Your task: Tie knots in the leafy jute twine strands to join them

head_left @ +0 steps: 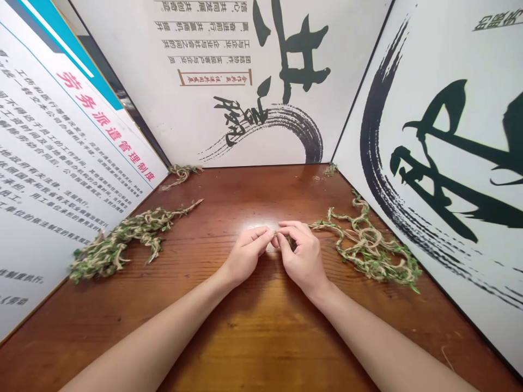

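On my feed, a thin jute vine strand [277, 234] is pinched at its end between the two hands, just above the middle of the table. My left hand [247, 255] is closed to a narrow pinch, its fingertips [265, 235] meeting the strand. My right hand [304, 257] is curled just as narrowly, almost touching the left, and its fingers partly hide the twine. From there the strand runs right into a loose, looped heap of vine [368, 249], rough twisted fibre dotted with small green leaves, lying just beside my right hand.

Well left of my hands lies a longer, bushier bundle of the same leafy twine [118, 245], tapering to a thin tail. A small tuft [181, 174] sits in the far left corner, and a tiny scrap [330, 170] sits near the far right corner.

The surface is a glossy reddish-brown wooden table [261, 337] with a visible grain and a bright patch of glare in front of my fingers. White panels box it in on three sides: a left board [69, 147] with printed Chinese text and a pink heading, a back panel [232, 54] with brush calligraphy, and a right panel [445, 163] with large black brushstrokes.
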`<control>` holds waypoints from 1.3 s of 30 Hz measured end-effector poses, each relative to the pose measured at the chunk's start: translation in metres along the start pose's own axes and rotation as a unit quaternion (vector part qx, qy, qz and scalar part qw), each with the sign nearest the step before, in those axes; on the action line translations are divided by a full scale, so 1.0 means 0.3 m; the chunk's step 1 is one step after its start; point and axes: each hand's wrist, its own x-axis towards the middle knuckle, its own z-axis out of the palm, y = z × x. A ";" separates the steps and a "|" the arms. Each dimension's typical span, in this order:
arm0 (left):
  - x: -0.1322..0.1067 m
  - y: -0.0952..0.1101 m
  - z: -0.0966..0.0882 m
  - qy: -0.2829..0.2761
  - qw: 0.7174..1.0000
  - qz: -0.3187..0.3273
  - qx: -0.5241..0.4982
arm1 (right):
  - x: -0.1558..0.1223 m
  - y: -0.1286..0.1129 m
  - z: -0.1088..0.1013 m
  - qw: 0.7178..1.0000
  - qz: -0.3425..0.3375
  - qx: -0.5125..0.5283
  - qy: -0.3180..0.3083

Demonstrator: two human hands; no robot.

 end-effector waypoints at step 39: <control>-0.016 -0.008 0.018 0.067 0.972 0.124 0.188 | 0.023 0.014 -0.003 0.978 0.121 0.150 -0.080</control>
